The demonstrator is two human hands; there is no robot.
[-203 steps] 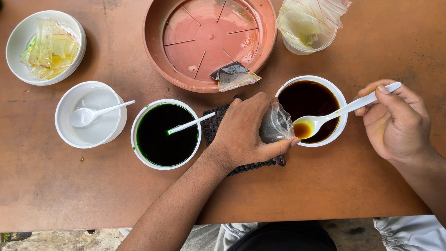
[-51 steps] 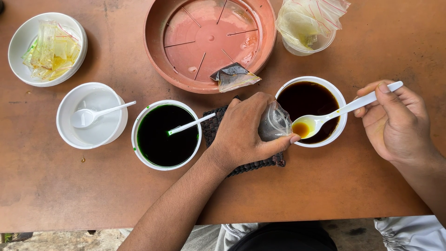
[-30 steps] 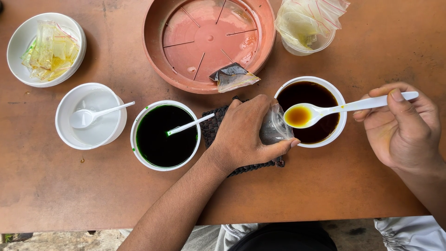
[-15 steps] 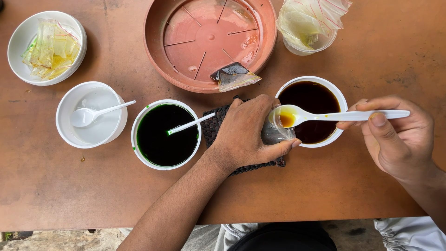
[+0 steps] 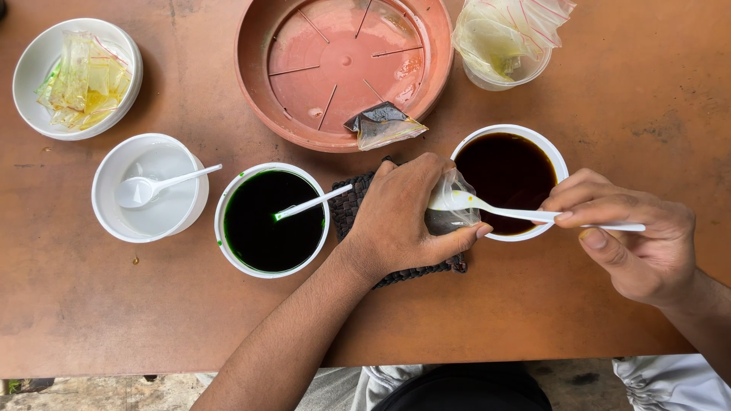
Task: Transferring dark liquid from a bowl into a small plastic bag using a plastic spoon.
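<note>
Small clear plastic bag (image 5: 455, 204), pinched at its mouth between thumb and fingers of left hand (image 5: 403, 221), just at the near-left rim of white bowl of dark brown liquid (image 5: 509, 179). Left hand resting over dark woven mat (image 5: 352, 207). White plastic spoon (image 5: 502, 211) tipped into the bag's mouth, handle clamped between thumb and fingers of right hand (image 5: 632, 236), crossing the bowl's near rim. Left of the mat, white bowl of dark green liquid (image 5: 272, 219) with a white stirrer (image 5: 312, 202) leaning in it. Further left, empty white bowl (image 5: 150, 188) with another spoon. Behind, terracotta saucer (image 5: 343, 68) holding one filled packet (image 5: 381, 125). Far left, bowl of yellowish filled packets (image 5: 80, 76); far right, clear cup of empty bags (image 5: 506, 38). All on brown table (image 5: 114, 320).
</note>
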